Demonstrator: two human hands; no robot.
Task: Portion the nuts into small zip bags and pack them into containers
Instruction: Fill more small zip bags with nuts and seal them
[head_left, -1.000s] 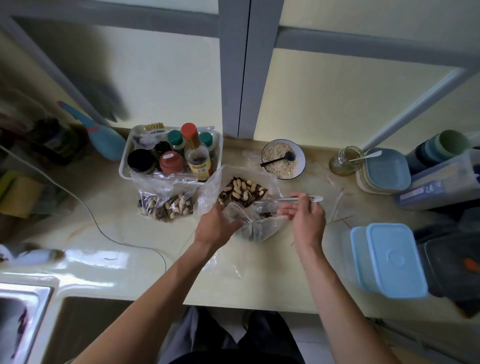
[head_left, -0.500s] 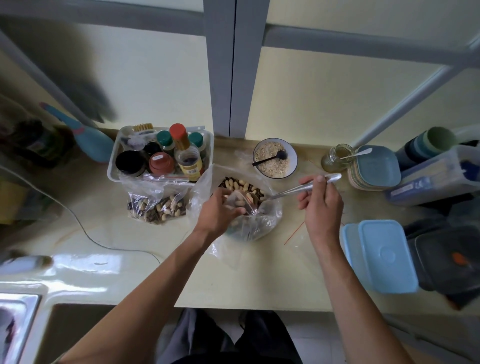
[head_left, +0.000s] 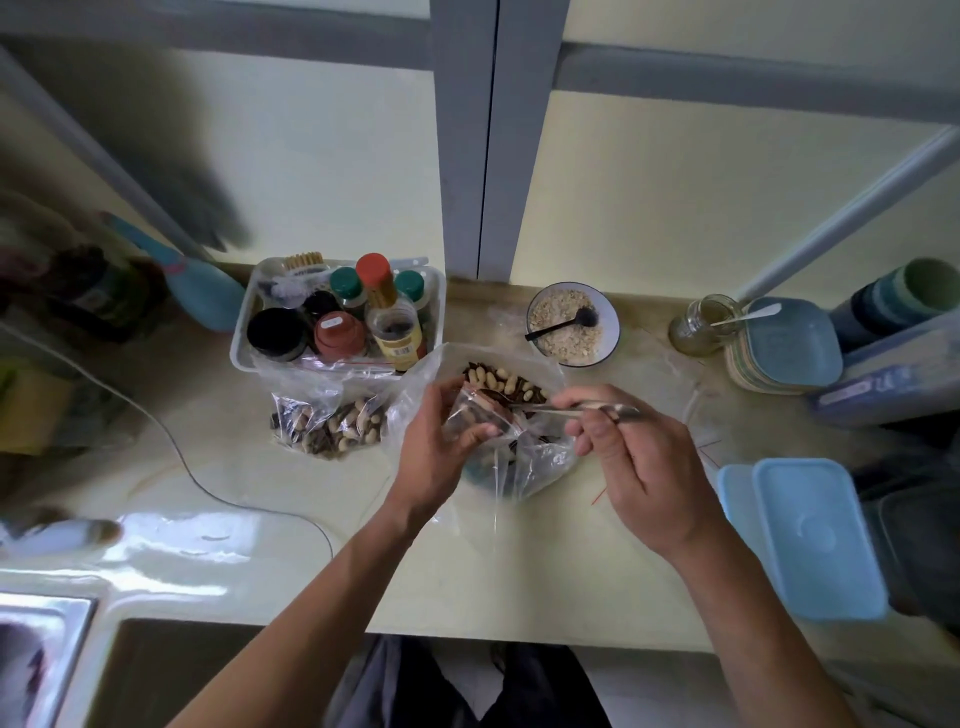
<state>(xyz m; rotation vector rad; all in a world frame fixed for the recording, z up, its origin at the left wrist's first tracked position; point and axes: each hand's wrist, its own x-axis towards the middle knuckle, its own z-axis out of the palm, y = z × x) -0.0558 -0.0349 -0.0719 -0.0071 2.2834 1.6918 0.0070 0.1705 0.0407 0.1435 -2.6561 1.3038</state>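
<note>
A large clear bag of mixed nuts (head_left: 506, 387) sits open on the counter in the middle. Over its mouth my left hand (head_left: 441, 452) pinches a small zip bag (head_left: 475, 413) that holds a few nuts. My right hand (head_left: 639, 462) grips a metal spoon (head_left: 561, 409) whose bowl reaches into the small bag's opening. A second clear bag of nuts (head_left: 332, 426) lies to the left. A blue lidded container (head_left: 815, 535) stands at the right near the counter's front edge.
A white tub of spice jars (head_left: 249, 358) stands behind the left bag. A bowl of oats with a black spoon (head_left: 571, 322), a glass jar (head_left: 701, 325) and stacked blue plates (head_left: 784, 345) line the back. A cable (head_left: 208, 488) crosses the counter; the sink (head_left: 47, 660) is at lower left.
My right hand brought the spoon down from its raised tilt and leveled it into the small bag. My left hand lifted the small zip bag higher over the big bag.
</note>
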